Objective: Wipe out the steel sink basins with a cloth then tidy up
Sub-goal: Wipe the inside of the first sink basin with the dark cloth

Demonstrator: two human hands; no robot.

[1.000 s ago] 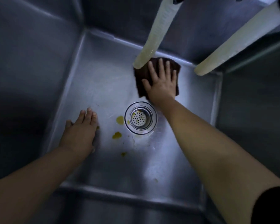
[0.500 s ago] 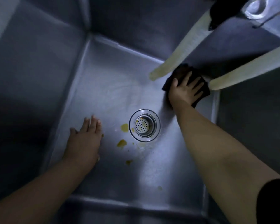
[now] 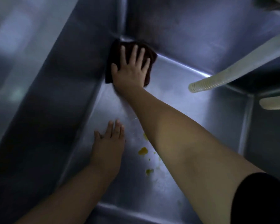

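I look down into a deep steel sink basin (image 3: 192, 97). My right hand (image 3: 131, 68) lies flat, fingers spread, pressing a dark brown cloth (image 3: 115, 50) into the basin's far left corner. My left hand (image 3: 109, 143) rests flat on the basin floor by the left wall, fingers together, holding nothing. Yellow food bits (image 3: 142, 151) lie on the floor between my arms. My right forearm hides the drain.
Two pale ribbed hoses hang in from the upper right, one (image 3: 217, 78) ending over the floor and another (image 3: 275, 103) at the right edge. The basin's left wall (image 3: 55, 94) rises steeply beside my left hand.
My right hand has swept the cloth from the far right corner across the back of the floor to the far left corner. The view has swung left. My left hand stays planted.
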